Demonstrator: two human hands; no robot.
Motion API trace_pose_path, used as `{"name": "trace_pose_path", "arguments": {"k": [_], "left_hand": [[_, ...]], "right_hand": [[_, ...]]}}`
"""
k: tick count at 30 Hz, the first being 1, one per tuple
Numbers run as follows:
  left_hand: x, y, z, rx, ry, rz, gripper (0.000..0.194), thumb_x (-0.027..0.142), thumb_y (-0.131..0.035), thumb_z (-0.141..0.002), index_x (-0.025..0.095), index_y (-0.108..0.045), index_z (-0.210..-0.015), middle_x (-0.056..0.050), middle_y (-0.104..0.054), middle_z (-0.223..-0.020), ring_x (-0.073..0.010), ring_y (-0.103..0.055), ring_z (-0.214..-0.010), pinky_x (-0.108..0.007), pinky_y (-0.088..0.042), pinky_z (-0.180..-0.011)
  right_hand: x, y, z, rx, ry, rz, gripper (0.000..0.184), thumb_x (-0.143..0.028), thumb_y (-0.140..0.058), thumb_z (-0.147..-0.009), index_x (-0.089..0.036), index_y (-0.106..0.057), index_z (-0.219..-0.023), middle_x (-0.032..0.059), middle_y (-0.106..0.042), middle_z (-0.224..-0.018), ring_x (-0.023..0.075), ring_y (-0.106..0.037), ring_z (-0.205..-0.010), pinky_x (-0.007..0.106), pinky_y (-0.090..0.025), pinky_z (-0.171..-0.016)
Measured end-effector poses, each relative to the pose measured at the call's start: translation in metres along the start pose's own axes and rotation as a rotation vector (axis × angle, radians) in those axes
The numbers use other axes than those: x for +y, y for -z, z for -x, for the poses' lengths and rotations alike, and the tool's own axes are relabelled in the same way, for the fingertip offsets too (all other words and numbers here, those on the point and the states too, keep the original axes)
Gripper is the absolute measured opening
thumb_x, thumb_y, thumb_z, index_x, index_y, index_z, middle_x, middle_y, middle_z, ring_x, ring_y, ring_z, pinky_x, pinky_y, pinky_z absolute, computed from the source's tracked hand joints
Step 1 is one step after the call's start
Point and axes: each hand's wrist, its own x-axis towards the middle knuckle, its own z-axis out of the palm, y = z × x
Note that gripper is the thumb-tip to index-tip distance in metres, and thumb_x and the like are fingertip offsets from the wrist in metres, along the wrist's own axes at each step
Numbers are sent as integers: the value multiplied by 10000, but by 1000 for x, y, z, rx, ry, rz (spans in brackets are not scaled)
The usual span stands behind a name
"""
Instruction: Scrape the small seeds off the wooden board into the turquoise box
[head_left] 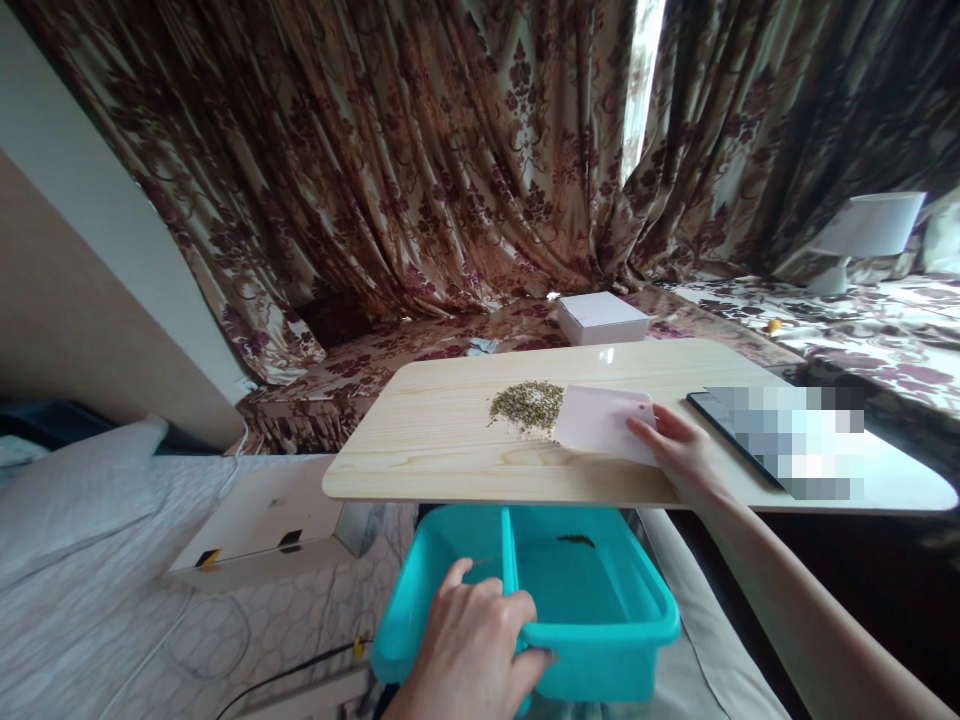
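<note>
My right hand [679, 445] pinches the right end of a thin, pale pinkish-white card [600, 420], which rests low over the wooden tabletop [435, 455]. The card's left edge touches a spread pile of small greenish seeds or grains [527, 403]. Below the table's front edge stands a turquoise two-compartment tub [600, 633]. My left hand [476, 640] is closed around its near rim by the divider, thumb outside. A small dark green clump [576, 540] lies in the right compartment; the left compartment is partly hidden by my hand.
A tablet [739, 440], its screen blurred, lies on the table's right side. Behind the table is a white box [602, 315] on patterned fabric. Another white box [262, 515] sits at left on the bed, near cables. A lamp [870, 230] stands far right.
</note>
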Motion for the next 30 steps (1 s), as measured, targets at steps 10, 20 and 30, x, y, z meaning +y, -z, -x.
{"name": "trace_pose_path", "arguments": {"k": [10,20,30], "left_hand": [[3,4,0,-8,15,7,94,317,-702,-724,243,-676,-777,0,-632,-736,-206,-588,-806,-452,-297,-975],[3,3,0,-8,12,9,93,313,-695,-726,243,-678,-785,-4,-632,-749,-213,-583,-829,-446,-288,-985],[2,4,1,-39,7,-3,95,331,-689,-735,248,-676,-781,0,-636,-741,-203,-587,-806,-439,-292,-973]], "right_hand": [[-10,0,5,10,-18,-182,270,-367,-682,-665,-243,-653,-903,-1,-708,-814,171,-662,-692,243,-520,-577],[-8,4,5,-28,-50,-214,604,-245,-718,-592,-271,-533,-1166,-24,-689,-765,138,-620,-589,223,-493,-499],[-3,4,11,208,321,95,209,-362,-646,-714,-229,-639,-876,12,-661,-802,172,-624,-731,307,-503,-697]]}}
